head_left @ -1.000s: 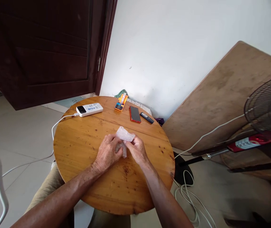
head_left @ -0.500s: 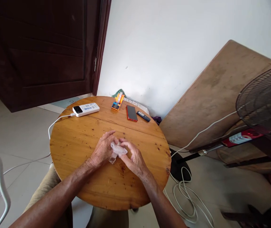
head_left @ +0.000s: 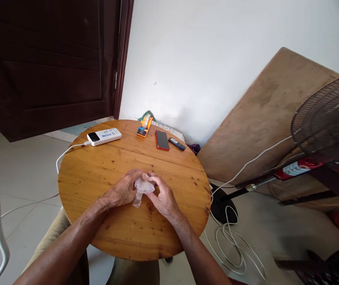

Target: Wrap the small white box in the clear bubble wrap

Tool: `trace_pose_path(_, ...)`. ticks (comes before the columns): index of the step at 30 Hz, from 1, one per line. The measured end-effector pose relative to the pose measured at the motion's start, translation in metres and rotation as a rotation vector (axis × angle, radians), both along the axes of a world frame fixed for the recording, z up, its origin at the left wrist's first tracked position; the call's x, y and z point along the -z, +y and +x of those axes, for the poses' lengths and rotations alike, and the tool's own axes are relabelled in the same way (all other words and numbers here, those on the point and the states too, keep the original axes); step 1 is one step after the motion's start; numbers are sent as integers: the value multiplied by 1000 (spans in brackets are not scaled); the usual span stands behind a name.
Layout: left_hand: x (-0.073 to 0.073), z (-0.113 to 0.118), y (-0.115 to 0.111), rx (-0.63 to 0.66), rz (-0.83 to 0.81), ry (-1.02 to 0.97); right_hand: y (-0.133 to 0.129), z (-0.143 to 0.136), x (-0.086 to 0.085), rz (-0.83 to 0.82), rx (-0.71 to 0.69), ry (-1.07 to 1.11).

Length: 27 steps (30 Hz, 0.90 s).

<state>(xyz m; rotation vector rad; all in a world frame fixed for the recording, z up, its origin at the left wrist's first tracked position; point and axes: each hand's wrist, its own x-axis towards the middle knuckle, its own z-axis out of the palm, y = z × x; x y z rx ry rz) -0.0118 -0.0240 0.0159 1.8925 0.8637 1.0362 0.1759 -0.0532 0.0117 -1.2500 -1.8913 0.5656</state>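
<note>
Over the middle of the round wooden table (head_left: 92, 170), both hands hold a small translucent whitish bundle (head_left: 144, 186). It looks like soft plastic, and a clear flat strip (head_left: 137, 200) like tape hangs from its lower left. My left hand (head_left: 126, 187) grips the bundle's left side, its fingers curled behind it. My right hand (head_left: 165, 198) pinches the right end between thumb and fingers. What lies inside the bundle cannot be made out.
An orange and blue tape dispenser (head_left: 144, 126), a red-edged phone (head_left: 162, 140) and a dark handheld device (head_left: 177, 144) lie at the table's far side. A white power bank (head_left: 104, 136) with a cable sits far left. A fan (head_left: 329, 122) stands right.
My right fingers, spread before, have closed onto the bundle, and my left fingers have curled in more. The whole view has shifted slightly.
</note>
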Motion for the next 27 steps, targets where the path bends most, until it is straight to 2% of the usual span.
trace_pose_path(4, -2, 2, 1, -104, -127, 43, 5, 0, -12, -254, -52, 180)
trace_pose_path(7, -6, -1, 2, -151, -151, 151, 9, -1, -17, -410, -102, 272)
trace_pose_path(9, -7, -2, 3, -168, -137, 211, 11, -3, -17, -402, -45, 227)
trace_pose_path(12, -5, 0, 5, -180, -131, 252, 11, -6, -16, -290, 94, 67)
trace_pose_path(15, -1, 5, 6, -226, -114, 252, 11, -7, -13, -186, 142, -12)
trace_pose_path(18, 2, 9, 6, -304, -115, 226, 11, -5, -9, -174, 126, 26)
trace_pose_path(22, -1, 8, 4, -355, -206, 94, 12, -2, -2, -255, 112, 143)
trace_pose_path(25, -5, 4, 1, -368, -249, 44, 13, -1, -1, -291, 99, 221)
trace_pose_path(27, -8, 1, 1, -322, -268, 43, 13, -1, -2, -295, 98, 238)
